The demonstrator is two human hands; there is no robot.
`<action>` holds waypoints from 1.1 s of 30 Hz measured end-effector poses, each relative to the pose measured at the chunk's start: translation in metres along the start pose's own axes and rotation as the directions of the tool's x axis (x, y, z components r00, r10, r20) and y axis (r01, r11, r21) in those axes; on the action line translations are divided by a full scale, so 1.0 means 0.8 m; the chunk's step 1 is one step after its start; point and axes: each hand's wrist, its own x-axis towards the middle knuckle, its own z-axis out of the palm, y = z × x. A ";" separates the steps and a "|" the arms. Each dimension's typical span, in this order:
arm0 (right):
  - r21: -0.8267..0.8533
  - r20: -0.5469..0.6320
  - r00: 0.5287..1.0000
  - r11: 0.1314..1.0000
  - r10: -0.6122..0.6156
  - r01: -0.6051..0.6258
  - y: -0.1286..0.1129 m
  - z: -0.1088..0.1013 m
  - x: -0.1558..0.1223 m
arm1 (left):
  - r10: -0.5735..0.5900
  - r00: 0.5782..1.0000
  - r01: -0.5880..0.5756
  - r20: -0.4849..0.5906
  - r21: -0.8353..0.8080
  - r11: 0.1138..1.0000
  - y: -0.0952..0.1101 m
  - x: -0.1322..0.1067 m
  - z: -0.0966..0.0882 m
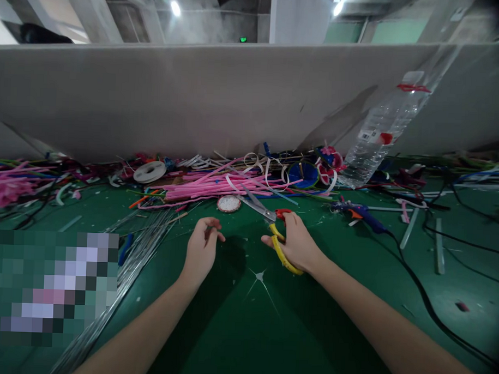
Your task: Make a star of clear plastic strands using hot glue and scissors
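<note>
The right hand (299,244) grips the yellow-and-red plastic handles of steel scissors (265,212), whose parted blades point across the smooth green tabletop (245,318) toward a heap of thin pink sticks (217,187), while the left hand (202,248) curls loosely nearby, any contents unclear, and the label on the clear ribbed bottle (378,137) is unreadable.

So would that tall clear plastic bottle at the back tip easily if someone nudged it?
Probably. The tall clear plastic bottle looks empty, so likely light and easy to topple. It is narrow for its height and round, so once down it may roll.
</note>
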 end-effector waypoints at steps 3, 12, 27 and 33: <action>0.039 0.049 0.999 0.999 -0.017 0.016 -0.007 0.004 -0.004 | 0.057 0.994 -0.063 0.092 0.070 0.996 0.002 -0.003 0.001; 0.055 0.034 0.999 0.998 -0.030 0.029 -0.011 0.006 -0.008 | 0.121 0.973 -0.141 0.197 0.091 0.986 0.011 -0.008 0.003; 0.704 -0.102 0.992 0.710 0.068 0.024 -0.008 0.007 -0.007 | -0.266 0.947 0.302 0.182 -0.791 0.533 0.019 -0.003 -0.001; 0.622 -0.089 0.993 0.783 0.073 -0.002 -0.014 0.009 -0.011 | -0.182 0.950 0.313 0.254 -0.753 0.579 0.038 -0.010 0.003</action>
